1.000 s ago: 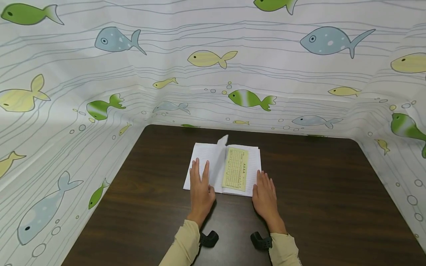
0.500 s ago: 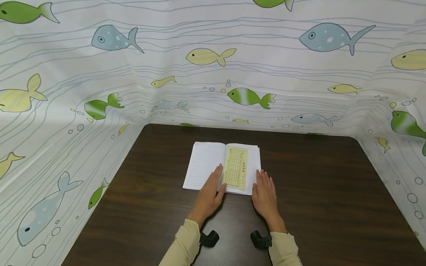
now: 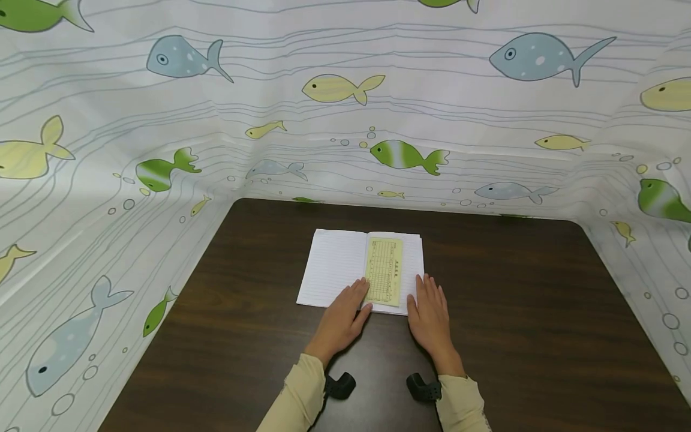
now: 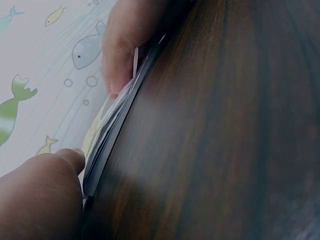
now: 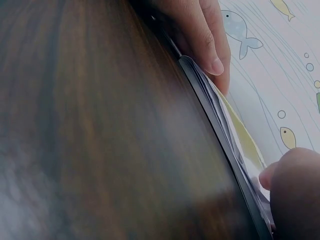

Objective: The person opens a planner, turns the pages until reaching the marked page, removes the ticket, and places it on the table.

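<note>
An open notebook (image 3: 335,258) with lined white pages lies on the dark wooden table. On its right page sits a yellow printed slip (image 3: 384,270), its long side along the fold. My left hand (image 3: 342,315) rests near the lower fold, fingers extended, fingertips at the slip's left edge. My right hand (image 3: 430,312) lies along the notebook's lower right edge, fingers straight. In the left wrist view, the page edges (image 4: 107,130) show side-on between both hands. The right wrist view shows the yellow slip (image 5: 240,127) on top of the pages.
The brown tabletop (image 3: 513,318) surrounds the notebook. A white fish-patterned curtain (image 3: 324,36) encloses the back and both sides. A black wrist device (image 3: 340,387) is worn on the left wrist, another (image 3: 423,389) on the right.
A raised page has gone down flat to the left. My left hand has moved right from the left page to the fold, then slightly towards me. My right hand has stayed in place.
</note>
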### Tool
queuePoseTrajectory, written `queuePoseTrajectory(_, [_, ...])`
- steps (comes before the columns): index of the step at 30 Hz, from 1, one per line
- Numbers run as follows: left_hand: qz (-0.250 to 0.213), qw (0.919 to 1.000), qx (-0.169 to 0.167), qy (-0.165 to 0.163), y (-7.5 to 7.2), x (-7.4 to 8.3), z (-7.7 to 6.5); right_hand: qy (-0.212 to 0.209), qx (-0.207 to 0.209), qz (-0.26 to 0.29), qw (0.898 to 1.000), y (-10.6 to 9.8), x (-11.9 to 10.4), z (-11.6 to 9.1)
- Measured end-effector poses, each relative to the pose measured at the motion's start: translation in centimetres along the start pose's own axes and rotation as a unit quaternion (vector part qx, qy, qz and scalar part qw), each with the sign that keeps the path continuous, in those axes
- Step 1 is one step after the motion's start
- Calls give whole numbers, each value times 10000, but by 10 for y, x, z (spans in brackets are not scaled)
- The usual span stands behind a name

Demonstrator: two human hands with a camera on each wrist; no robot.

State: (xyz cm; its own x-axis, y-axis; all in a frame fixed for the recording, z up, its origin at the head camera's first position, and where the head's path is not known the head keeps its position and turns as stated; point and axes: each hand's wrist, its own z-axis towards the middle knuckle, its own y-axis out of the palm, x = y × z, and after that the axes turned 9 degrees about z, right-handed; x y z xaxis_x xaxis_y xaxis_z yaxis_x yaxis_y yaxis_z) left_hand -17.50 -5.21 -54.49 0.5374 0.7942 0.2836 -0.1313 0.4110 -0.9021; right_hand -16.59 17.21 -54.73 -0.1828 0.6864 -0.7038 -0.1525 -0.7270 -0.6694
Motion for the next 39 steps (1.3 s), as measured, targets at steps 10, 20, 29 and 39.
queuePoseTrajectory(10, [-95,9999,51,9,-2,2,0,244,-10,258,9994,1,1,1])
queuePoseTrajectory(20, [-123,9999,-52,88,-1,0,-1,417,-16,352,9985,0,-1,1])
queuePoseTrajectory(29, [-105,9998,-66,136,-1,-1,-1,430,144,677,9967,-2,-3,1])
queuePoseTrajectory(39, [-213,9996,-116,109,-2,0,-1,254,295,871,9954,-1,0,2])
